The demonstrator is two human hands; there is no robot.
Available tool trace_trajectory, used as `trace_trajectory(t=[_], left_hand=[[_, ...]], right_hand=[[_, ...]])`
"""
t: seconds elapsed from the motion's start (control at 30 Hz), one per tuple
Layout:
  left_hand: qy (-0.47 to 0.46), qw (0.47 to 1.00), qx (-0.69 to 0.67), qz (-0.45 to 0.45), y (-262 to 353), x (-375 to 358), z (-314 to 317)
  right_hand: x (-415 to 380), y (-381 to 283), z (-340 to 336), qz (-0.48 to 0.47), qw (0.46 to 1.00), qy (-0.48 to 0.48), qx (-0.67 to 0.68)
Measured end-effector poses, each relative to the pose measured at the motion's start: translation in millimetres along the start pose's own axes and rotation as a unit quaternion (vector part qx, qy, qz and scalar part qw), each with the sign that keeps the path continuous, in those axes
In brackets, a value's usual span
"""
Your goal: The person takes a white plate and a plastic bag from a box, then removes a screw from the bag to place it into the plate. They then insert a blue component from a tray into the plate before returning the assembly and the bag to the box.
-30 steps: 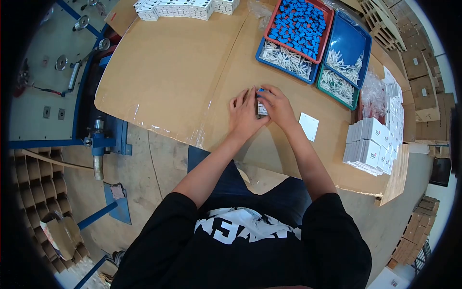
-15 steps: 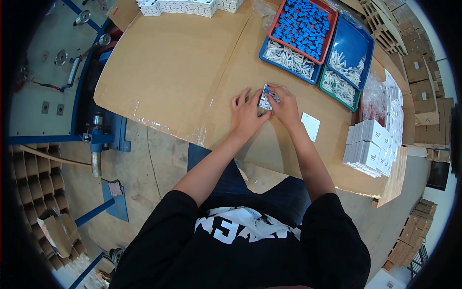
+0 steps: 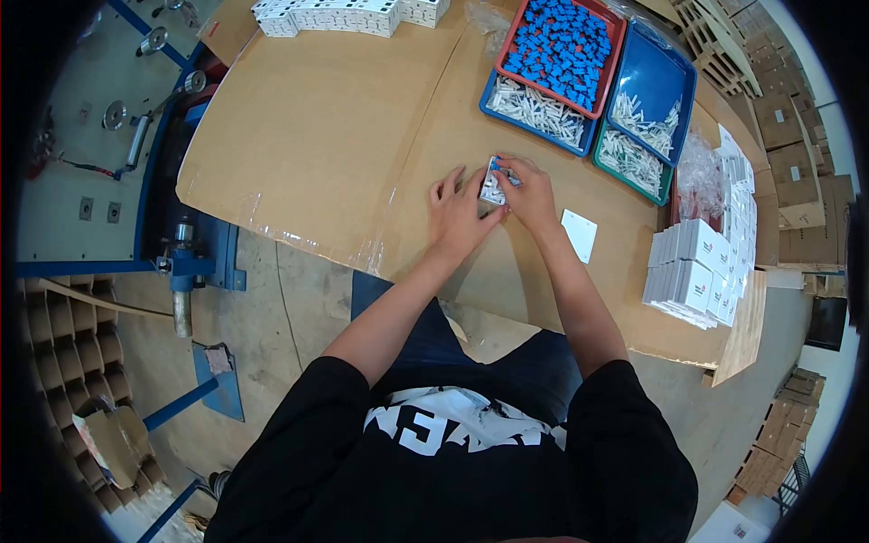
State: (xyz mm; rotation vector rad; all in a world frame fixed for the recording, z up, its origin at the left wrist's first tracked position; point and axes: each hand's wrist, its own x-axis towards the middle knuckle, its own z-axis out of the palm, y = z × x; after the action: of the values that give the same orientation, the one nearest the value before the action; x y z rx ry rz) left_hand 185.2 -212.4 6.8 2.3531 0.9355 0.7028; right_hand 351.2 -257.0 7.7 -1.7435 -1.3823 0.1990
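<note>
A small white switch housing (image 3: 491, 193) with blue parts on it rests on the cardboard-covered table in front of me. My left hand (image 3: 457, 210) steadies its left and lower edges, thumb along the near side. From the right, my right hand (image 3: 529, 193) curls over the top, its bent fingers closed around a blue plastic piece (image 3: 510, 180), which is partly hidden by them. Just right of my right wrist lies a flat white square plate (image 3: 579, 235).
A red tray (image 3: 504, 71) of blue pieces sits on a blue tray (image 3: 489, 110) of white slim parts. Beside them, another blue tray (image 3: 647, 72) overlaps a green tray (image 3: 665, 195). Stacked white plates (image 3: 697, 271) stand right; white housings (image 3: 335, 16) line the far edge. Blue machinery (image 3: 204, 262) is left.
The view has shifted slightly, so the table items sit a little differently in frame. Both hands stay at the housing, with only small finger movement on the right.
</note>
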Motion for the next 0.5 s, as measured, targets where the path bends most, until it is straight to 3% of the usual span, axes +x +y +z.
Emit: trace_trajectory(t=[0.13,0.2,0.23,0.3,0.4,0.43,0.5], left_hand=[[0.004,1.0,0.013,-0.001,-1.0,2.1,1.0],[-0.001,1.0,0.013,-0.002,-1.4,0.1,1.3],[-0.001,1.0,0.018,-0.001,-2.1,-0.6,2.8],[0.001,1.0,0.022,0.005,-3.0,1.1,3.7],[-0.001,1.0,0.019,0.021,0.3,-1.8,3.5],[0.003,1.0,0.016,0.019,1.4,-3.3,2.8],[0.014,1.0,0.018,0.022,-0.2,-1.5,1.8]], right_hand=[[-2.4,-5.5,3.3,0.009,0.999,0.021,0.041],[-3.9,-10.4,1.4,-0.004,0.996,0.02,-0.088],[-7.7,-9.8,1.9,-0.002,0.996,0.022,-0.088],[-8.3,-13.6,0.0,-0.091,0.97,0.028,-0.225],[-1.0,-29.3,-11.7,-0.094,0.955,0.006,-0.282],[-6.3,-26.9,-21.6,-0.088,0.954,0.013,-0.287],[-13.0,-11.8,-43.3,0.084,0.985,0.019,-0.15]])
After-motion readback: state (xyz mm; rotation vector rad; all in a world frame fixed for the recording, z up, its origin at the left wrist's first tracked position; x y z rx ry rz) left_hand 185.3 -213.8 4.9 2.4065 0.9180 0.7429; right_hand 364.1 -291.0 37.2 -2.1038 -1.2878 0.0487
